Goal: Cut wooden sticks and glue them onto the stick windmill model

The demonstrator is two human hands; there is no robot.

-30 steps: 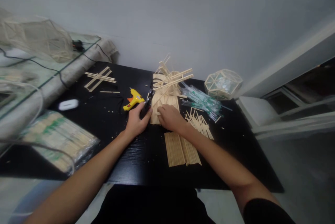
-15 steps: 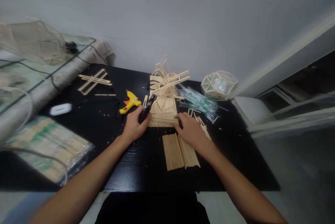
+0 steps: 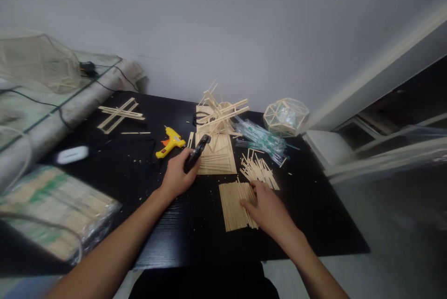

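In the head view, a scrap-strewn black table (image 3: 307,224) is backed by a pale grey wall (image 3: 223,24) and flanked at left by a glass-topped ledge (image 3: 131,75). A black hand tool (image 3: 197,153) is held by the left hand (image 3: 177,174) mid-table. Near the front edge, the row of thin sticks (image 3: 232,206) is partly covered by the right hand (image 3: 269,206), its thumb and fingers slightly parted; whether a stick is gripped cannot be told.

Matt wooden sticks (image 3: 232,207), plastic glue gun (image 3: 171,142), glossy plastic wrappers (image 3: 260,136)
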